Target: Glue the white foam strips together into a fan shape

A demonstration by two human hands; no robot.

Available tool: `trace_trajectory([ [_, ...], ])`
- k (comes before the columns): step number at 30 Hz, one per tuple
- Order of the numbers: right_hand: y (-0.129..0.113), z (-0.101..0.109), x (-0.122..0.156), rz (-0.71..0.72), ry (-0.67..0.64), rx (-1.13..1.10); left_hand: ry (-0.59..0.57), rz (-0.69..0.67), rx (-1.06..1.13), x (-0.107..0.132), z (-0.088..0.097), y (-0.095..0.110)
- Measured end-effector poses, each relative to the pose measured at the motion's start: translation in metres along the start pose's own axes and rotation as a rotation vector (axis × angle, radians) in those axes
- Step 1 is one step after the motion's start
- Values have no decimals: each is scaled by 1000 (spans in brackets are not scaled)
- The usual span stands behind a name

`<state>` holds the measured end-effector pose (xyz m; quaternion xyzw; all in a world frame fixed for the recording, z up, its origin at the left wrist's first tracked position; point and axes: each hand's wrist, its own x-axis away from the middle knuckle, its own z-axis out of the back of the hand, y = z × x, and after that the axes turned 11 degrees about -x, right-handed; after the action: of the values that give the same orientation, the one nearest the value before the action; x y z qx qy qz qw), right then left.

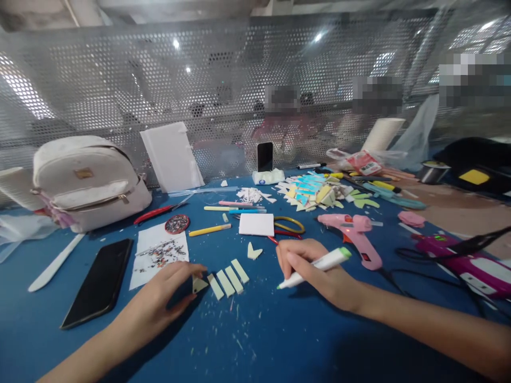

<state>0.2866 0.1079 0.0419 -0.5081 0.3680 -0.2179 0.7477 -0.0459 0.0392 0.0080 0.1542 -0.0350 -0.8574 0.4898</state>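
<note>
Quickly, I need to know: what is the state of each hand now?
Left hand: partly curled at the pale triangular piece; whether it grips this cannot be told.
Right hand: closed, holding the white-and-green marker.

Two hands (159, 290), lower half. Four pale strips (225, 283), lower centre. Two phones (98, 284), left and centre. One green-tipped marker (333, 259), right of centre. One pink glue gun (369, 252), right. One backpack (93, 178), left. One spool (434, 174), right.

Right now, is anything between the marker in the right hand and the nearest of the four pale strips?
Nothing visible stands between the marker and the nearest strip, just blue tabletop with small specks. The pale notched piece lies beyond, off that line.
</note>
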Motion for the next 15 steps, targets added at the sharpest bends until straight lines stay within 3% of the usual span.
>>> trace_trajectory([
  [8,4,29,8,-168,-98,164,-99,54,39,1,-6,-11],
  [12,-8,42,1,5,-46,167,-154,71,87,4,-4,-10],
  [15,-26,58,15,109,86,206,-155,72,119,4,-3,-8],
])
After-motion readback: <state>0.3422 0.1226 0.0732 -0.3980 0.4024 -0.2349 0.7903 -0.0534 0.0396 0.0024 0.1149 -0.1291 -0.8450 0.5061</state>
